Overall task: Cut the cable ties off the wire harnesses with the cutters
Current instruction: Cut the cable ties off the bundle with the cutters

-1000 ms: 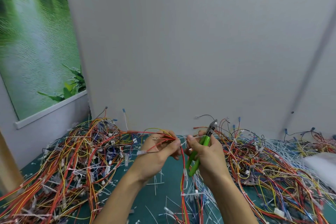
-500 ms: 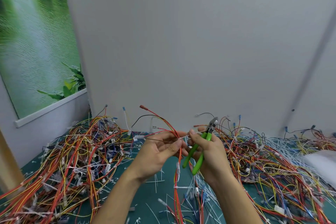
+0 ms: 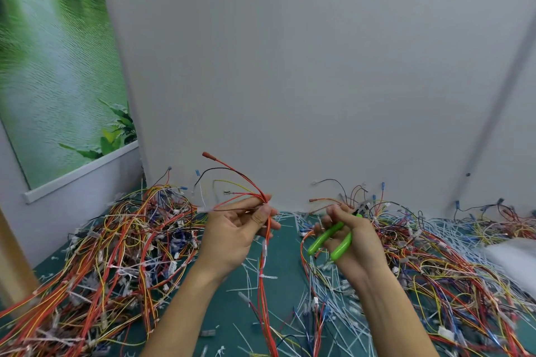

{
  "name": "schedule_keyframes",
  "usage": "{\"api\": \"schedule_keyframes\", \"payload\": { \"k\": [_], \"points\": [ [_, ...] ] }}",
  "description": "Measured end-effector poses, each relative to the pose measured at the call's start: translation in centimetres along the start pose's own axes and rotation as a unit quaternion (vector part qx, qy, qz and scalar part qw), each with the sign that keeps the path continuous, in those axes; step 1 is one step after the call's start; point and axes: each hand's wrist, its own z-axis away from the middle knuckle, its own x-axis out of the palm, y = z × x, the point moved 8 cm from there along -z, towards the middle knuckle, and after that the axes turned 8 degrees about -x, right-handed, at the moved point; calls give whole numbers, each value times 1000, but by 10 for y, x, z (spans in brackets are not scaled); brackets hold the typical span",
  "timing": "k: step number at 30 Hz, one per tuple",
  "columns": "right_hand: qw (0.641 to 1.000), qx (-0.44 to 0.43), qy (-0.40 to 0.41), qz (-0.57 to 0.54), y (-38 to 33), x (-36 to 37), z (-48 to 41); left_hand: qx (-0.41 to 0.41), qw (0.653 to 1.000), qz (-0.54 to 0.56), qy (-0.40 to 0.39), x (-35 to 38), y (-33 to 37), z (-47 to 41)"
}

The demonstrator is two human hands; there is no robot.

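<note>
1. Head view: one wire harness (image 3: pixel 263 266) of mostly red wires is pinched between the thumb and fingers of the left hand (image 3: pixel 232 236), above the middle of the green table mat (image 3: pixel 229 310). Its loose ends are fanned upward, and the rest hangs down to the mat.
2. Two white cable ties (image 3: pixel 264 246) are seen on this harness, below the hand.
3. One pair of cutters (image 3: pixel 326 236) is gripped by the right hand (image 3: pixel 355 243), well apart from the harness. The fingers are curled round the two green handles, which are spread. The blades are too blurred to judge.
4. Two large piles of harnesses are spread loose on the mat: the left pile (image 3: pixel 116 240) and the right pile (image 3: pixel 449 264).
5. Many cut ties (image 3: pixel 327 313) are scattered between them.
6. One white soft object (image 3: pixel 510 255) is seen at the right edge; whether it is a bag cannot be told.
</note>
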Motion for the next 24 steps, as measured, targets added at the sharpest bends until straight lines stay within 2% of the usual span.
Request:
{"api": "schedule_keyframes", "payload": {
  "k": [5, 7, 9, 12, 15, 18, 19, 21, 24],
  "points": [
    [978, 82, 95, -166, 10, -16, 0, -32, 999, 4, 20, 0, -9, 0],
    [971, 115, 94, -189, 15, -14, 4, -16, 1000, -16, 22, 0, -7, 1],
    [969, 153, 43, -187, 19, -3, 9, 6, 999, -33, 23, 0, -3, 1],
    [963, 217, -78, -141, 24, 20, 20, 39, 997, -55, 42, -4, 3, 0],
    [960, 246, -116, -64, 29, 27, 32, 49, 993, -74, 85, -10, 5, 0],
    [973, 211, -99, 2, 30, 29, 32, 69, 985, -105, 119, -15, 9, 3],
    [982, 175, -69, -27, 27, 30, 28, 74, 983, -108, 127, -17, 10, 4],
    [984, 83, 25, -155, 18, 23, 20, 79, 981, -101, 145, -19, 13, 6],
    [951, 20, 113, -288, 13, 6, 15, 83, 977, -89, 177, -21, 16, 11]
  ]
}}
